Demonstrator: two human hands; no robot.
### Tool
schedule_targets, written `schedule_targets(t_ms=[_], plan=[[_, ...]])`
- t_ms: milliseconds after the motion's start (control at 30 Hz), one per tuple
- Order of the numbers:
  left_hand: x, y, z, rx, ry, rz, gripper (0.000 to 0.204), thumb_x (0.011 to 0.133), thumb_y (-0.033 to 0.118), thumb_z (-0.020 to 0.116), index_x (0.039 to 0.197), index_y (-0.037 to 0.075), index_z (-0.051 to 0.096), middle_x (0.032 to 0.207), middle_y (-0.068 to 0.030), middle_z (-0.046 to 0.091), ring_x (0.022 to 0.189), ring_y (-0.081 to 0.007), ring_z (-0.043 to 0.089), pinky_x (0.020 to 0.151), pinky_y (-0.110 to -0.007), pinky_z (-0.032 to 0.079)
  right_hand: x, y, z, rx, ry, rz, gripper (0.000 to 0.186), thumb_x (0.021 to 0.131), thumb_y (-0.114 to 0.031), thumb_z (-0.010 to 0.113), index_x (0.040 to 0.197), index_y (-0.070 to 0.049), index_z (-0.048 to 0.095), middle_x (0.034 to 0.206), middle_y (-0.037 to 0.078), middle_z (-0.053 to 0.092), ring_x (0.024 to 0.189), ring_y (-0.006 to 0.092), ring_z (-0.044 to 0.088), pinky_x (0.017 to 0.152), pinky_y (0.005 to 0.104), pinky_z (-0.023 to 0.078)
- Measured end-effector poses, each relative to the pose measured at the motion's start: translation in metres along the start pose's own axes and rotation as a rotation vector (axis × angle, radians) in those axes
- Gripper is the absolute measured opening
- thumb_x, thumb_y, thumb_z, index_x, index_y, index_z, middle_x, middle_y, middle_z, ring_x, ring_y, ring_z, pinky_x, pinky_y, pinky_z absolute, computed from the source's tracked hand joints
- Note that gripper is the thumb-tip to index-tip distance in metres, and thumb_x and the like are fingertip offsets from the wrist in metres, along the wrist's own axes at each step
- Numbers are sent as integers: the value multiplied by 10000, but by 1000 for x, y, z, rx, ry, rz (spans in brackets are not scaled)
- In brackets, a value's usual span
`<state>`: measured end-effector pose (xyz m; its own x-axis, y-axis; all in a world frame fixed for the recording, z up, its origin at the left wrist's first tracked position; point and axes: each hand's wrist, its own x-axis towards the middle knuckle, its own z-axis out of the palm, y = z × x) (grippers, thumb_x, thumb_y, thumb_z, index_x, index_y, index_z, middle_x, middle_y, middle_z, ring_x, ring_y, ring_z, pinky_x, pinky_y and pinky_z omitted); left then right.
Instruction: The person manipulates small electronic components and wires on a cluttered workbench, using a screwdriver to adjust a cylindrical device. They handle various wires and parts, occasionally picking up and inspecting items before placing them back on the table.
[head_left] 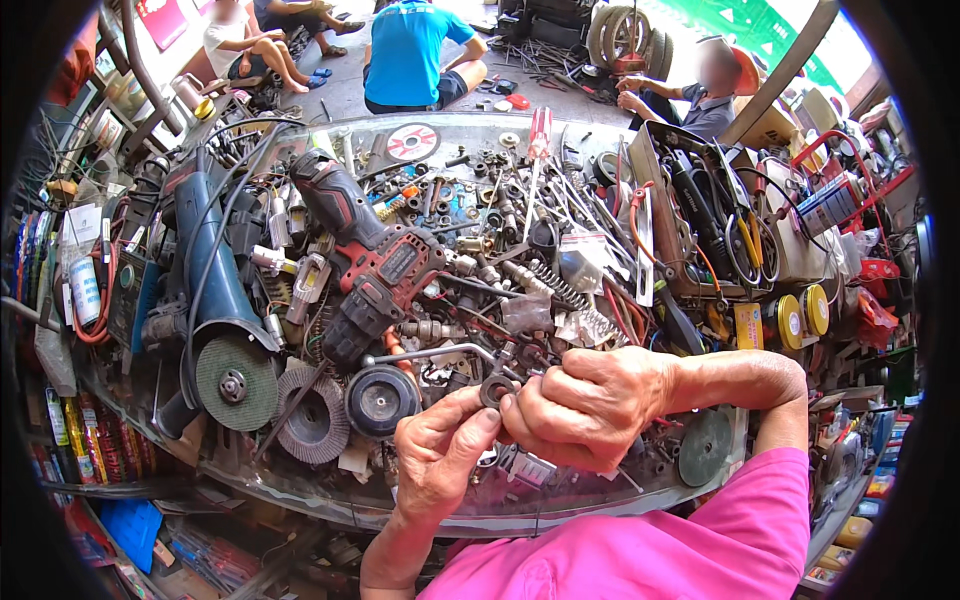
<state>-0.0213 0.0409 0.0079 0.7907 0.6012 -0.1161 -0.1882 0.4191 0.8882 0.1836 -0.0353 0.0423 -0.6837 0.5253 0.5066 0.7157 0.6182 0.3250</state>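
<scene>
My left hand (443, 455) pinches a small dark metal ring (496, 389) between thumb and finger at the lower middle. My right hand (590, 405) is closed on the same ring from the right, fingers curled, its fingertips meeting those of my left hand. Just behind lies a metal rod with a bent end (430, 356). To the left sit a round black part (376, 398), a flap disc (312, 420) and a red-and-black cordless drill (385, 275). Loose springs, fittings and bolts (540, 280) are heaped beyond my hands.
A cluttered glass-topped bench (600, 500) carries an angle grinder (215, 240), a screwdriver (540, 135), a bin of tools (715, 220) and yellow tins (788, 320). Beyond it are seated people (420, 50), (690, 105) and tyres (625, 40). Shelves of supplies (75, 430) crowd both sides.
</scene>
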Motion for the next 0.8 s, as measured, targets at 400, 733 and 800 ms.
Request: schedule_targets(t_ms=[400, 733, 800], plan=[[3, -7, 12, 368, 333, 166, 315, 992, 129, 626, 1249, -51, 596, 914, -100, 717, 716, -91, 637, 611, -212, 501, -12, -7, -29, 631, 64, 979, 163, 842, -45, 729, 995, -29, 676, 810, 102, 667, 705, 273, 677, 596, 360, 534], [-15, -5, 15, 548, 139, 229, 213, 926, 53, 688, 1124, -26, 679, 924, -102, 702, 774, -129, 652, 707, -247, 527, -9, -59, -39, 703, 78, 1131, 336, 834, 23, 725, 1165, 7, 671, 850, 109, 738, 656, 182, 721, 587, 283, 572], [-21, -5, 20, 552, -75, 249, 252, 877, 30, 736, 1119, -23, 690, 907, -111, 704, 753, -143, 664, 690, -251, 527, -2, -70, -43, 686, 54, 1077, 343, 831, -22, 728, 1165, 16, 656, 883, 147, 727, 693, 256, 726, 605, 331, 588]])
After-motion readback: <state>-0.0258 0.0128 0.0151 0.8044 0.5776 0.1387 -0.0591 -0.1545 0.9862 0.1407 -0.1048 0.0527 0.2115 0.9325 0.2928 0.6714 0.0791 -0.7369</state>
